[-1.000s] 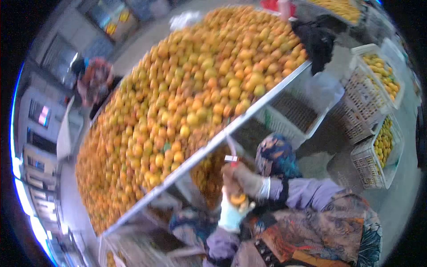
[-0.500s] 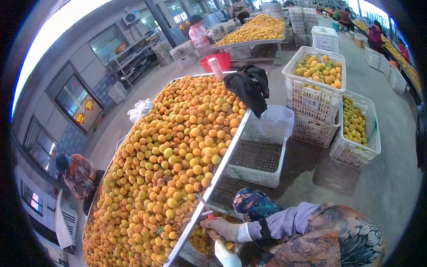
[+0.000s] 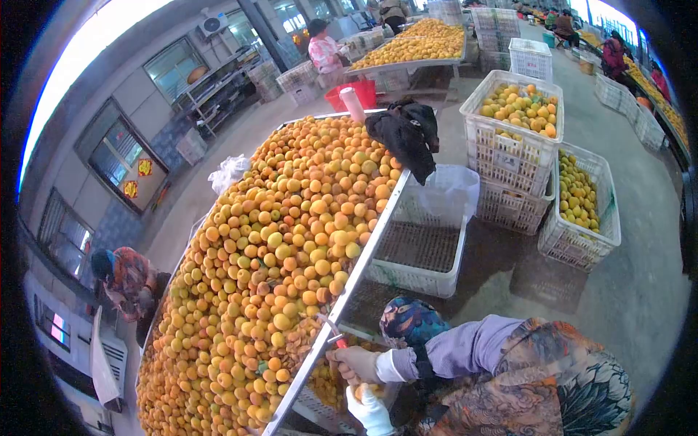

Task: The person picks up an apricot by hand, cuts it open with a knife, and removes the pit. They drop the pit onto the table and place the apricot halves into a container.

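Though our head view has lifted since a second ago, our right hand (image 3: 356, 365) stays closed round a red-handled tool (image 3: 341, 342), our left hand (image 3: 371, 413) curled on an orange fruit (image 3: 361, 391) just beside it, so we judge the handwork continues. Beyond our right hand, a stacked crate (image 3: 483, 151) bears a label (image 3: 507, 163) too blurred to read.
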A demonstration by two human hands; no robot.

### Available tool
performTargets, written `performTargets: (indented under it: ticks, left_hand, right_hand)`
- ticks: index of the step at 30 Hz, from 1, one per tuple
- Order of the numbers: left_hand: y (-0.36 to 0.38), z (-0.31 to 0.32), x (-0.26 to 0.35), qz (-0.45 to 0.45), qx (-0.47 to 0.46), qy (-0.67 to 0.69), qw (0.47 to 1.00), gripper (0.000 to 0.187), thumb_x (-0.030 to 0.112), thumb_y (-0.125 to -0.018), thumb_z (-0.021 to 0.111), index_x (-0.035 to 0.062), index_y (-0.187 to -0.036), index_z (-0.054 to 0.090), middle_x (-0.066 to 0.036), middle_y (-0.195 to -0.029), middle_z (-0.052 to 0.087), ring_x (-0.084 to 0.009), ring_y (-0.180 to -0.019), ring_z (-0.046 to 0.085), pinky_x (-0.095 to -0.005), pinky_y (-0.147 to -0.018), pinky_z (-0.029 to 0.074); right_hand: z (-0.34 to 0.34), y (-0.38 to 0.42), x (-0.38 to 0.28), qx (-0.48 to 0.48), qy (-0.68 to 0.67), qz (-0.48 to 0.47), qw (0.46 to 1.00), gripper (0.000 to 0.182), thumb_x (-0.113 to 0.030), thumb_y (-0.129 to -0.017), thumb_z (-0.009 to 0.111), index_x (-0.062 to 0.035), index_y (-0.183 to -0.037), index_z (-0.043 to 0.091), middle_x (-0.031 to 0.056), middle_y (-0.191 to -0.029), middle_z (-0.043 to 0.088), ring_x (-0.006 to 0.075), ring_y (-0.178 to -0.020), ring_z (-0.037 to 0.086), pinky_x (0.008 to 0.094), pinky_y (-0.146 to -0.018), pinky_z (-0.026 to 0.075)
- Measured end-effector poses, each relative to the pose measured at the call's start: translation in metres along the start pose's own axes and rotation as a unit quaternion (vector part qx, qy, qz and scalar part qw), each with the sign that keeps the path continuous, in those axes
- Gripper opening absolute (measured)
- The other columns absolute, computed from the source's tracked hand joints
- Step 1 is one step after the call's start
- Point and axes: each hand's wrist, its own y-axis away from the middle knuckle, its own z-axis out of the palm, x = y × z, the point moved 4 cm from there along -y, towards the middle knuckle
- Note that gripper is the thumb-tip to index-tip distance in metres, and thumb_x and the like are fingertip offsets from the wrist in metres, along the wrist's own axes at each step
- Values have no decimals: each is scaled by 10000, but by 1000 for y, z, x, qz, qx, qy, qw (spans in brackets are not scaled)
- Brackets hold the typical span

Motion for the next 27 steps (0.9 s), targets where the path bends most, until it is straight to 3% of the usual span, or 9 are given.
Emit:
performTargets:
  ticks: [3, 4, 9, 11, 13, 17, 19, 21, 27]
  left_hand:
    - [-17, -8, -6, 95, -21, -31, 995, 444, 442, -857, 544, 5, -937, 530, -61, -753, 556, -154, -619, 519, -306, -612, 464]
    - [-20, -6, -15, 60, -15, 50, 997, 293, 279, -887, 531, 4, -987, 540, -47, -748, 555, -94, -595, 498, -223, -531, 427]
    - [-30, -16, 7, 288, 30, -155, 944, 428, 373, -860, 563, -22, -1024, 558, -85, -788, 609, -132, -612, 547, -266, -551, 444]
    - [-34, -11, 22, 16, -71, 68, 995, 322, 373, -916, 479, 54, -949, 511, -31, -768, 575, -96, -529, 551, -189, -423, 357]
    - [-46, -16, 21, -56, -63, 151, 985, 290, 372, -933, 448, 85, -929, 490, -1, -735, 540, -85, -523, 549, -171, -393, 319]
    - [-58, -20, 36, -77, -25, 161, 984, 271, 295, -929, 488, 31, -896, 539, -30, -710, 563, -76, -521, 508, -202, -446, 358]
    - [-75, -23, 21, 74, -23, 20, 997, 336, 365, -941, 447, 48, -936, 559, -20, -709, 546, -64, -510, 480, -192, -428, 355]
    - [-80, -22, 28, 69, -37, -12, 997, 379, 397, -949, 412, 53, -986, 565, -22, -723, 541, -67, -534, 473, -212, -445, 387]
    - [-96, -19, 65, -117, -78, 311, 940, 566, 604, -884, 372, 61, -900, 532, -12, -610, 487, -119, -486, 466, -306, -512, 510]
  right_hand:
    - [2, -6, -2, -34, -51, 21, 998, 235, -324, -926, 470, -136, -785, 460, -90, -484, 271, 62, -383, 251, 235, -359, 171]
    - [2, -8, -4, -22, -40, -6, 999, 221, -307, -934, 454, -148, -781, 453, -90, -487, 285, 61, -382, 271, 231, -357, 187]
    - [2, -24, -11, -84, -123, 28, 988, 201, -292, -881, 525, -126, -780, 473, -75, -468, 295, 77, -372, 306, 251, -352, 231]
    - [28, 1, -29, -29, -68, -8, 997, 203, -266, -907, 477, -125, -767, 438, -80, -475, 247, 68, -366, 245, 239, -352, 203]
    - [43, 6, -38, -82, -19, -49, 995, 200, -258, -929, 430, -131, -775, 427, -81, -484, 234, 67, -372, 227, 232, -357, 190]
    - [53, -9, -47, -41, -30, -43, 998, 202, -273, -948, 382, -135, -806, 421, -81, -491, 227, 67, -383, 218, 224, -367, 175]
    - [48, -22, -50, -80, -74, -40, 993, 214, -277, -954, 360, -137, -805, 422, -82, -495, 213, 65, -390, 222, 222, -369, 176]
    - [47, -26, -52, -58, -70, -24, 996, 204, -265, -957, 342, -168, -790, 409, -83, -500, 199, 63, -396, 214, 221, -371, 173]
    - [85, -15, -82, -94, 10, -120, 988, 206, -265, -928, 442, -160, -751, 431, -89, -486, 229, 61, -384, 214, 224, -363, 178]
